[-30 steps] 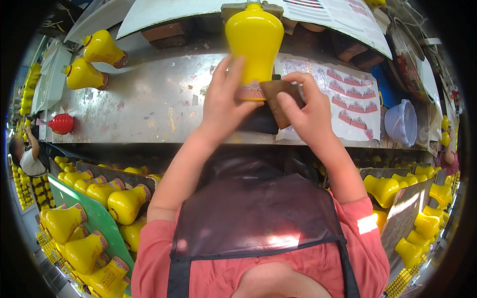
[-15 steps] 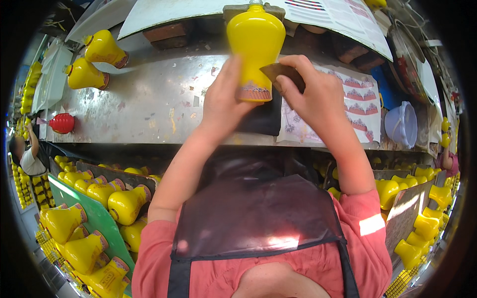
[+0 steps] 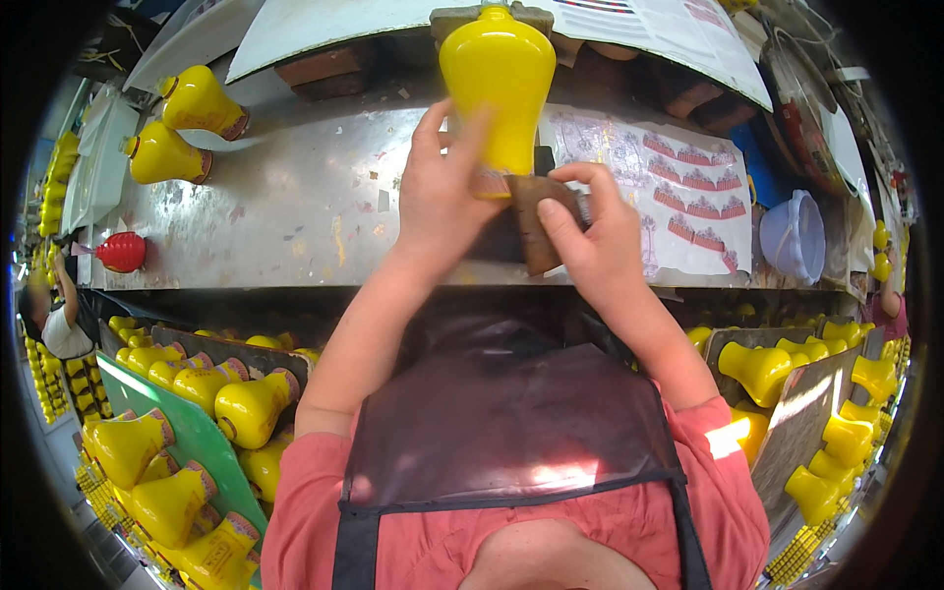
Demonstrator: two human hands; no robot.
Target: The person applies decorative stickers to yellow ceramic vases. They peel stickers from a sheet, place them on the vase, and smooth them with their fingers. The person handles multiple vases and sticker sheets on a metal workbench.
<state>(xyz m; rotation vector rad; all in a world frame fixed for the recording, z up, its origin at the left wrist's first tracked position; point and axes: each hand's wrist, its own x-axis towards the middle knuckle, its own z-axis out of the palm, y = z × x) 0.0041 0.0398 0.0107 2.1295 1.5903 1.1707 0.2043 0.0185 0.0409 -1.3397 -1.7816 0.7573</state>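
A glossy yellow vase (image 3: 497, 88) lies with its narrow, pink-patterned end toward me and its far end at a grey fixture (image 3: 536, 18). My left hand (image 3: 438, 192) grips the vase's left side near the narrow end, its fingers partly blurred. In my right hand (image 3: 595, 221) is a flat brown scraper (image 3: 536, 221), pinched between thumb and fingers. The scraper's edge meets the patterned band (image 3: 490, 183) and covers part of it. Right of my hands lies a white sheet (image 3: 703, 236) printed with rows of reddish-pink curved patterns.
Two yellow vases (image 3: 202, 103) lie at the metal table's (image 3: 285, 197) far left, with a red ribbed object (image 3: 122, 252) nearer. A pale lilac bucket (image 3: 793, 238) stands right. Boards with many more vases (image 3: 254, 405) flank me. Other people are at both far sides.
My right hand has moved down and left with the scraper, which now lies flatter over the vase's narrow end. The pattern band shows less. My left hand stays beside the vase.
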